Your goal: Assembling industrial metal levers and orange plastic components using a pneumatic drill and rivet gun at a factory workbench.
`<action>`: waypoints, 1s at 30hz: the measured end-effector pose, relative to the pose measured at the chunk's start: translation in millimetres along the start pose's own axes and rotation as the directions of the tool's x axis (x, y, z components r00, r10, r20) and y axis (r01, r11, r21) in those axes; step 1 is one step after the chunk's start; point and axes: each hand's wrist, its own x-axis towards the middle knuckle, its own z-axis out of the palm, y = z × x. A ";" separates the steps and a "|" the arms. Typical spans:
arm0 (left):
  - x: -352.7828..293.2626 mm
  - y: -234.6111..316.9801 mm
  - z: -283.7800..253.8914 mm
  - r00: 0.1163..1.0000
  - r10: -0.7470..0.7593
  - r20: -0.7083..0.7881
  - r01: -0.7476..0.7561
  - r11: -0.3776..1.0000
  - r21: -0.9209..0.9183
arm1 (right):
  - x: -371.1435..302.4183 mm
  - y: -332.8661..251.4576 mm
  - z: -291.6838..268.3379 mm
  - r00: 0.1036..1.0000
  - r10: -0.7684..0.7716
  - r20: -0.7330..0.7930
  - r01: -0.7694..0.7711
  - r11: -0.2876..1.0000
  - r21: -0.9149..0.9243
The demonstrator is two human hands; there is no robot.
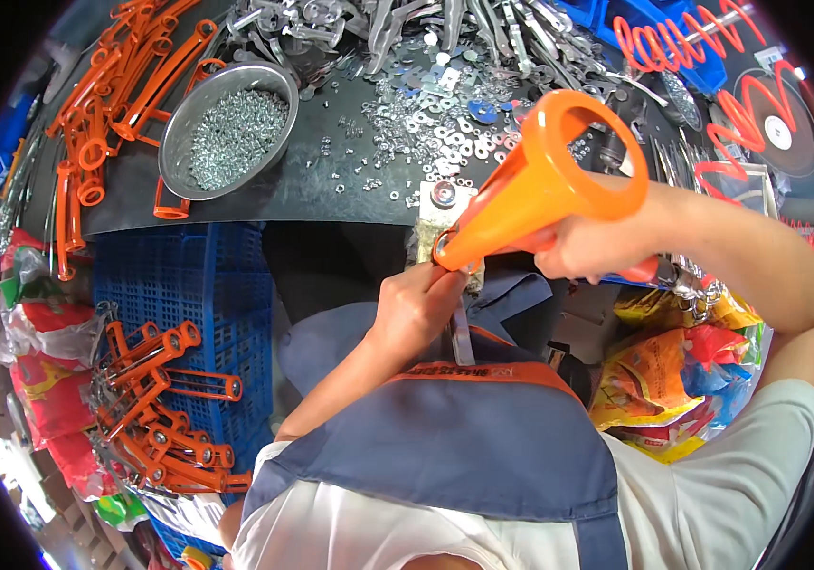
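Note:
An orange caulking-gun-like frame slants up over the bench edge, its wide ring at the upper right. Its narrow end rests at a small metal fixture with a round bolt head. My left hand is closed, pinching at that narrow end. A flat metal bar shows below these fingers. Behind the frame, my right hand is curled round a red-handled tool; the frame and the fist hide most of it, so its kind is unclear.
A metal bowl of small nuts stands left on the bench, beside piled orange frames. Loose washers and metal levers lie ahead. A red coiled hose hangs right. More frames lie beside a blue crate.

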 end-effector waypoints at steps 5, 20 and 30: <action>-1.4 2.6 3.2 0.999 -0.001 -0.048 0.002 1.000 0.013 | 4.8 2.1 -3.8 0.996 0.080 0.036 -0.084 0.987 0.138; -13.2 24.5 -10.0 0.968 -0.236 -0.080 0.228 0.969 -0.096 | -73.4 71.1 64.1 0.976 -0.012 -0.217 0.146 0.777 0.612; -35.2 21.3 -57.2 0.517 -0.687 0.511 0.605 -0.129 -0.786 | -56.1 118.0 122.1 0.923 -0.176 -0.343 0.385 0.445 0.809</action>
